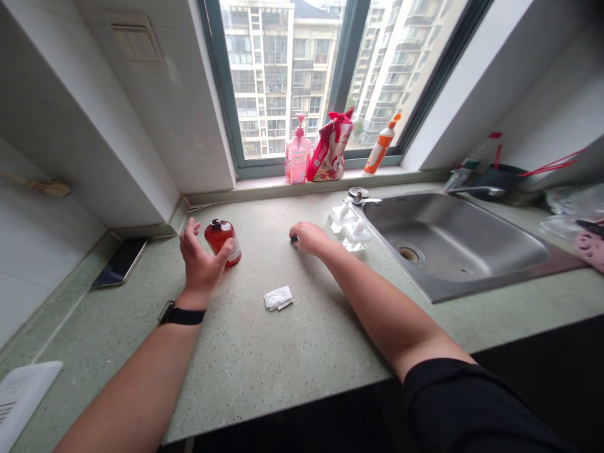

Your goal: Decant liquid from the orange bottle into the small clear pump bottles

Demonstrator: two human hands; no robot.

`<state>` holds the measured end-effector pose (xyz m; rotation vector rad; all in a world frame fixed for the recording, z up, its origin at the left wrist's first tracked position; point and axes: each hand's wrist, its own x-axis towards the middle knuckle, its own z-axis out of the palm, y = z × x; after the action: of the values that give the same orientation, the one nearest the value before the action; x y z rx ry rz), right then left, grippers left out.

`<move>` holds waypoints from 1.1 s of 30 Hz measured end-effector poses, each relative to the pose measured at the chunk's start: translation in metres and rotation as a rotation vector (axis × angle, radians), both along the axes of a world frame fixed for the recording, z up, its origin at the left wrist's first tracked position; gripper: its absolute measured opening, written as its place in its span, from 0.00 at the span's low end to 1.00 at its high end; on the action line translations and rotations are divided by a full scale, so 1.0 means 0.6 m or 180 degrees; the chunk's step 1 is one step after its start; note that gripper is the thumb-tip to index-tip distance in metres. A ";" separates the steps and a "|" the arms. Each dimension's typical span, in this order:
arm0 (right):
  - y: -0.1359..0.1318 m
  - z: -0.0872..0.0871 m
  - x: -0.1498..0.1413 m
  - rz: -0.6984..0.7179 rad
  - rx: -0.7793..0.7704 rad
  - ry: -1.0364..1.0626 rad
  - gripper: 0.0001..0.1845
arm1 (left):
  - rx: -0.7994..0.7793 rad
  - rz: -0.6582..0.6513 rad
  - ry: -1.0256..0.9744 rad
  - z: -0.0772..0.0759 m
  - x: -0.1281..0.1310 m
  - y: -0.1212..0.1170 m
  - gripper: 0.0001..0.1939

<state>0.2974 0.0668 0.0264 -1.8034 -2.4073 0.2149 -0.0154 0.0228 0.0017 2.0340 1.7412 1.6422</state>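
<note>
My left hand (201,261) is beside a reddish-brown bottle (219,234) with a dark neck and a pale label. Its fingers are spread, and the thumb overlaps the bottle's side; whether it touches cannot be told. Over the counter's middle, my right hand (309,239) is closed on a small black cap (294,240), mostly hidden by the fingers. A folded white tissue (278,298) lies on the counter between my forearms. Clear pump bottles (349,226) with white tops stand just right of my right hand.
A steel sink (438,292) with a faucet (476,190) is at the right. A dark phone (120,261) lies at the left. On the windowsill stand a pink pump bottle (297,154), a red bag (330,148) and an orange-white bottle (380,150). A white tray (28,399) is lower left.
</note>
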 end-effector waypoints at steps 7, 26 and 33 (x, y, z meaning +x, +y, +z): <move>-0.005 0.001 -0.009 -0.0045 -0.0111 0.0110 0.19 | 0.0845 -0.0435 0.0891 0.048 0.036 -0.055 0.19; -0.058 0.177 0.222 -0.1636 -0.0628 -0.0211 0.19 | -0.1353 -0.2284 0.1711 0.023 0.052 -0.044 0.28; -0.048 0.169 0.204 -0.1620 -0.0902 -0.0406 0.18 | -0.1545 -0.2255 0.1778 0.021 0.054 -0.044 0.29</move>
<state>0.4197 0.0383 0.1280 -2.5522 -1.9739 0.4100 0.0169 -0.0037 0.0146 2.5209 1.0886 0.4348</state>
